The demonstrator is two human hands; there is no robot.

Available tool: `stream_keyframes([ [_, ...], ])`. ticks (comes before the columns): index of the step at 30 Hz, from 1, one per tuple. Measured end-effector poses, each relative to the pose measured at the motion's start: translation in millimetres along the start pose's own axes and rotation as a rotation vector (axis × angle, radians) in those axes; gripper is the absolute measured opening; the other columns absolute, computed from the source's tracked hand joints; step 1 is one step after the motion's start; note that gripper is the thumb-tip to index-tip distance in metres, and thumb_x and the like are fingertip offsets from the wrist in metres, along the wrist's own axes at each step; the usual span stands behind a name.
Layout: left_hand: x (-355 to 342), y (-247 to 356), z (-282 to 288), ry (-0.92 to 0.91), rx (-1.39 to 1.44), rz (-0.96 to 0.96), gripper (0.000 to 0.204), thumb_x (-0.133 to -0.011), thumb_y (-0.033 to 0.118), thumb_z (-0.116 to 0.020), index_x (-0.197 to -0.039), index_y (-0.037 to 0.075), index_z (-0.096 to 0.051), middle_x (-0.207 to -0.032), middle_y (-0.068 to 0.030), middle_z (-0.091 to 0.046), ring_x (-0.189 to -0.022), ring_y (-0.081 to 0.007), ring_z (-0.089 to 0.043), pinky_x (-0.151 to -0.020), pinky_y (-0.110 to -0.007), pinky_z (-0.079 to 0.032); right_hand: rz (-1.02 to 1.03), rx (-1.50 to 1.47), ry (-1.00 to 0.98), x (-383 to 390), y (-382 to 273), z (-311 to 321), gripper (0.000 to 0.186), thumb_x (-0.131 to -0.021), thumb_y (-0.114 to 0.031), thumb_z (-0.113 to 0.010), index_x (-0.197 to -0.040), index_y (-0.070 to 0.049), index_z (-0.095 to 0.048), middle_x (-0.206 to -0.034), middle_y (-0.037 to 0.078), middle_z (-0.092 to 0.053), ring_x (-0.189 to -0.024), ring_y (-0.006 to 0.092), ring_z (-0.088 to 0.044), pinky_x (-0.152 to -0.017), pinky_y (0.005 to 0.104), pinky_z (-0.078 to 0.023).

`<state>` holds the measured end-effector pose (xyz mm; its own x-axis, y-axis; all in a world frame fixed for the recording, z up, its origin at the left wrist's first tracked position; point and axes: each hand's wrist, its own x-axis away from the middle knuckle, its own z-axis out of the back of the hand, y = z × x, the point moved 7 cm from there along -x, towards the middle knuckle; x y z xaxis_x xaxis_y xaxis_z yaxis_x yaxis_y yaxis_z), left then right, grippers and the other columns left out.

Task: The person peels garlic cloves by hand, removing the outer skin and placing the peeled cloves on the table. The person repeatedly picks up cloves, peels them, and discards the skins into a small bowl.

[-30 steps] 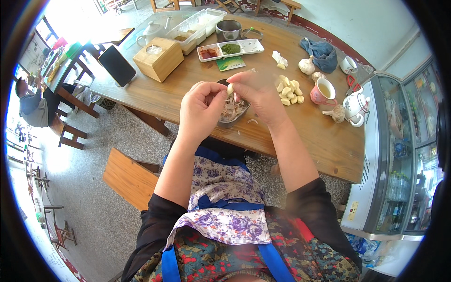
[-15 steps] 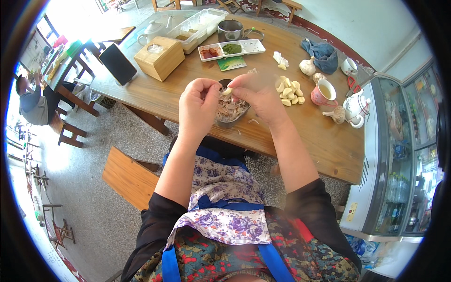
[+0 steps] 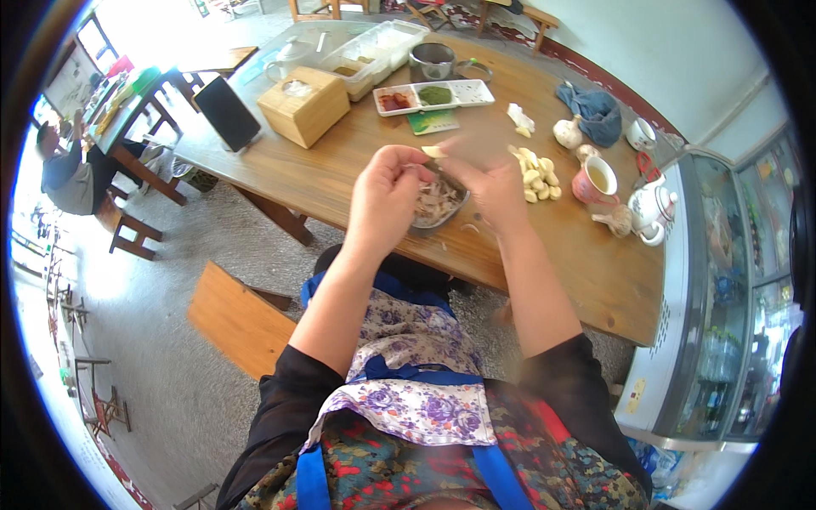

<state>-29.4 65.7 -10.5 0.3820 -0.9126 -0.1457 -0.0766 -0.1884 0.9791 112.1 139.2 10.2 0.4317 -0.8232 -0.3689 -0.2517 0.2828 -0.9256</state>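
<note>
My left hand [image 3: 387,200] and my right hand [image 3: 495,191] meet above a small metal bowl [image 3: 450,208] near the front edge of the wooden table [image 3: 357,178]. The bowl holds garlic skins. A pale garlic clove [image 3: 433,151] is pinched in the fingertips of my left hand. My right hand's fingers reach the same clove, but they are blurred by motion and their grip is unclear. A pile of peeled cloves [image 3: 535,170] lies just right of my right hand.
On the table stand whole garlic bulbs [image 3: 568,132], a pink cup [image 3: 595,178], a white teapot [image 3: 650,212], a blue cloth [image 3: 595,110], a divided sauce tray [image 3: 433,95], a metal pot [image 3: 432,61] and a wooden box [image 3: 304,106]. A bench [image 3: 238,319] lies below, a glass cabinet [image 3: 722,297] stands right.
Both hands have stayed over the bowl and keep working at the clove. My right hand has shifted slightly and is now blurred.
</note>
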Motion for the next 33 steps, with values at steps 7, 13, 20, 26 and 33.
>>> stream_keyframes([
  [7, -6, 1, -10, -0.054, -0.021, -0.060, 0.024, -0.094, -0.001, -0.066, -0.117, -0.001, -0.061, -0.104, -0.0073, -0.068, -0.094, -0.0094, -0.064, -0.083, -0.024, -0.053, 0.052, -0.006, 0.029, 0, 5, 4, 0.014, -0.090, 0.004, -0.072, -0.101, -0.004, -0.071, -0.098, 0.002, -0.071, -0.089, 0.0092, -0.066, -0.080, 0.0237, -0.054],
  [13, -1, 12, 1, 0.058, -0.139, -0.085, 0.020, -0.094, 0.002, -0.068, -0.114, 0.000, -0.067, -0.099, -0.0039, -0.070, -0.087, -0.0075, -0.064, -0.077, -0.022, -0.053, 0.073, 0.088, 0.004, 2, 6, -3, 0.014, -0.088, 0.003, -0.074, -0.101, -0.003, -0.072, -0.098, 0.004, -0.071, -0.089, 0.0098, -0.066, -0.079, 0.0241, -0.054],
  [20, -7, 4, 2, 0.049, -0.063, -0.069, 0.017, -0.093, 0.005, -0.071, -0.108, -0.003, -0.069, -0.094, -0.0042, -0.071, -0.082, -0.0075, -0.064, -0.075, -0.022, -0.053, 0.167, 0.208, -0.039, 4, 2, -1, 0.014, -0.087, 0.001, -0.075, -0.100, -0.003, -0.073, -0.099, 0.005, -0.072, -0.092, 0.0121, -0.067, -0.080, 0.0261, -0.054],
  [26, -6, 3, 8, 0.034, -0.025, -0.087, 0.015, -0.094, 0.005, -0.070, -0.108, -0.002, -0.072, -0.094, -0.0039, -0.072, -0.083, -0.0076, -0.064, -0.073, -0.021, -0.052, 0.109, 0.185, -0.053, 3, 2, -4, 0.015, -0.086, 0.001, -0.076, -0.100, -0.003, -0.075, -0.101, 0.005, -0.073, -0.093, 0.0140, -0.067, -0.083, 0.0272, -0.054],
  [33, -7, 5, 3, 0.039, 0.025, -0.025, 0.015, -0.098, 0.004, -0.063, -0.109, 0.000, -0.072, -0.090, -0.0004, -0.070, -0.072, -0.0013, -0.056, -0.060, -0.017, -0.043, 0.051, 0.130, -0.018, 0, 4, -2, 0.016, -0.085, 0.001, -0.077, -0.100, -0.003, -0.075, -0.100, 0.005, -0.073, -0.091, 0.0134, -0.068, -0.080, 0.0274, -0.055],
])
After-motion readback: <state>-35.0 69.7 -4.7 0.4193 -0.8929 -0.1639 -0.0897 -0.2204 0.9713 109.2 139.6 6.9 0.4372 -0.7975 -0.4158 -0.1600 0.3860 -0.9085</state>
